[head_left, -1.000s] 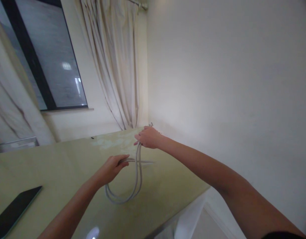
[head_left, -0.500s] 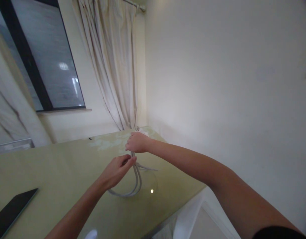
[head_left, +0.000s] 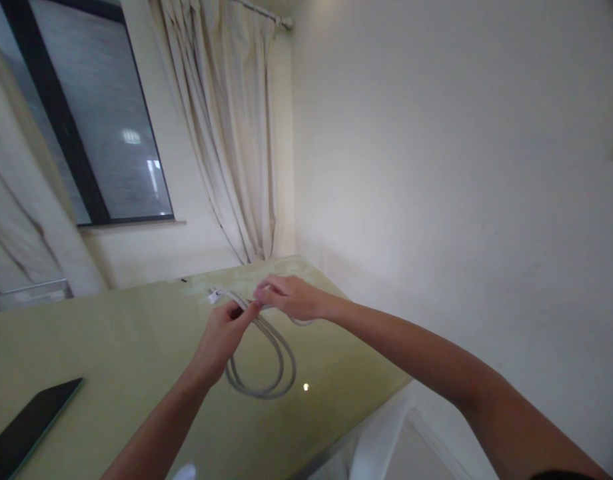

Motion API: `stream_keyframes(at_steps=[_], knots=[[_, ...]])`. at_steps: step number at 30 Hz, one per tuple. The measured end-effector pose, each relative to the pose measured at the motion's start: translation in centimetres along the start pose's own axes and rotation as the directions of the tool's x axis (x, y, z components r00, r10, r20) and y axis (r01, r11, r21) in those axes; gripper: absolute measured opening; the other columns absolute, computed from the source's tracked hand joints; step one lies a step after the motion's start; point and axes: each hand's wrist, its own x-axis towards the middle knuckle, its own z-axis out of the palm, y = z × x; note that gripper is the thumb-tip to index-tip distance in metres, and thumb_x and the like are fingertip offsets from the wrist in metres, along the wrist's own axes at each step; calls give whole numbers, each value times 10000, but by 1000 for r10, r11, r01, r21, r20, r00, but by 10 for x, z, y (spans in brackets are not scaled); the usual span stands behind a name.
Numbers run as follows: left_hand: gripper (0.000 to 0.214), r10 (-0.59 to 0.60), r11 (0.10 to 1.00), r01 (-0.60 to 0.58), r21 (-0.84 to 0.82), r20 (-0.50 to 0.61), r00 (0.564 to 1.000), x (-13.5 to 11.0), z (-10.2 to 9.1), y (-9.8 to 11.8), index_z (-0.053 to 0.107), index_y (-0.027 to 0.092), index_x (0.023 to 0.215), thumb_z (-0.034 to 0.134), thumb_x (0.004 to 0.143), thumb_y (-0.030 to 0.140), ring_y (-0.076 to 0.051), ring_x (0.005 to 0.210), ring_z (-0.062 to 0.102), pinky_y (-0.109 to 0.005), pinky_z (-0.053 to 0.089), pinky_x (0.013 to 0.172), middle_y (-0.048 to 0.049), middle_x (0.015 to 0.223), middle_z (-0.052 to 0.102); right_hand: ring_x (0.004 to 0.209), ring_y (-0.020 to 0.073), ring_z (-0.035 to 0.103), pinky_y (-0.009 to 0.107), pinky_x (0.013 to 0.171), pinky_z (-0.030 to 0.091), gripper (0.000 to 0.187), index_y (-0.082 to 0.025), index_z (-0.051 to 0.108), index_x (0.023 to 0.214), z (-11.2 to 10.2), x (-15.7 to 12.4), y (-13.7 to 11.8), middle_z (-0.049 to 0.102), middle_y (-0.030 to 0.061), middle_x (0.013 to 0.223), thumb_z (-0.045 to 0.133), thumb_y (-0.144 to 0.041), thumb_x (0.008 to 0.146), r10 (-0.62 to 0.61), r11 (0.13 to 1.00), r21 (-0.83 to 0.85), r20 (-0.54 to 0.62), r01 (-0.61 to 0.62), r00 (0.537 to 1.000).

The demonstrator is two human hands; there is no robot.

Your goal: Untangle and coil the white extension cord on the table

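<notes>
A pale grey-white cable (head_left: 280, 363) hangs in loops over the table, pinched between the thumb and fingers of my left hand (head_left: 227, 333). Past that grip, one end with a white plug (head_left: 214, 295) sticks out to the upper left. Close beside, my right hand (head_left: 291, 297) has its thumb and fingertips closed on the cable near the top of the coil. A further piece of the cable shows below my right wrist. The exact spot where my right fingers press is partly hidden.
The yellow-green glossy table (head_left: 151, 360) reaches back to the curtain (head_left: 231, 133) and the right-hand wall (head_left: 436, 167). On the left lies a flat dark device (head_left: 34, 420). A small black object (head_left: 184, 281) rests near the table's back edge. A white chair-like shape (head_left: 381, 440) stands below the right edge.
My right hand has come down and slightly right, beside my left hand. The plug end now points to the upper left, and the hanging loops look wider.
</notes>
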Motion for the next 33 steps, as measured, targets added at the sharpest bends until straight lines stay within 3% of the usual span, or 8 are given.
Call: stream_keyframes(at_steps=[3,7,11,14,17,22,26,33], knots=[[501,-17,1000,15,-27,-47,999,7,2,12,651,169,648,719,753,654,-135,538,440,-261,309,511,20,545,523,748,177,666,260,661,460,392,-164,645,1130,7,-12,-3,707,7,811,704,-495,929,15,995,96,184,-33,983],[540,12,1000,-12,8,14,1000,16,-5,20,703,158,689,676,772,691,-174,604,544,-271,386,569,-29,615,639,609,125,646,226,610,463,254,-165,607,950,9,-12,4,643,-28,671,558,-399,1033,71,977,186,189,-107,979],[514,162,912,-163,377,35,986,12,-27,24,721,200,692,602,851,674,-199,628,590,-287,389,616,-29,638,677,549,100,622,214,534,452,295,-178,558,903,-10,-6,12,612,-33,750,562,-444,1031,68,989,117,143,-85,987],[448,397,772,-262,579,-117,911,10,-34,28,660,218,711,621,867,636,-204,669,583,-303,414,684,-34,678,658,544,94,619,207,526,451,302,-168,560,908,-26,0,11,585,-37,752,568,-443,1032,17,997,69,182,-30,983],[440,530,760,-453,467,-40,847,19,-30,32,673,207,986,712,805,605,-261,939,635,-347,477,860,-93,999,718,536,86,604,203,523,459,242,-152,596,952,-35,5,4,598,-30,775,578,-382,1027,-45,998,42,237,36,971],[422,243,955,-287,70,367,898,38,-19,35,657,189,888,607,905,608,-189,643,622,-281,474,600,-14,678,657,583,106,618,197,520,489,300,-146,649,922,-42,10,5,589,-36,720,677,-444,942,-13,973,233,67,-3,998],[411,117,967,-61,-248,217,969,35,-5,31,558,205,805,701,861,586,-87,444,399,-212,378,457,99,519,414,598,107,623,200,583,506,274,-148,635,927,-47,4,22,616,-37,660,730,-403,898,66,902,425,28,-72,997],[507,-209,748,276,-604,181,961,35,32,-7,464,201,736,884,696,483,-14,408,226,-137,200,364,145,542,306,775,154,755,260,741,585,248,-183,582,1018,-25,-19,69,714,-8,847,734,-192,822,136,608,664,453,-436,881]])
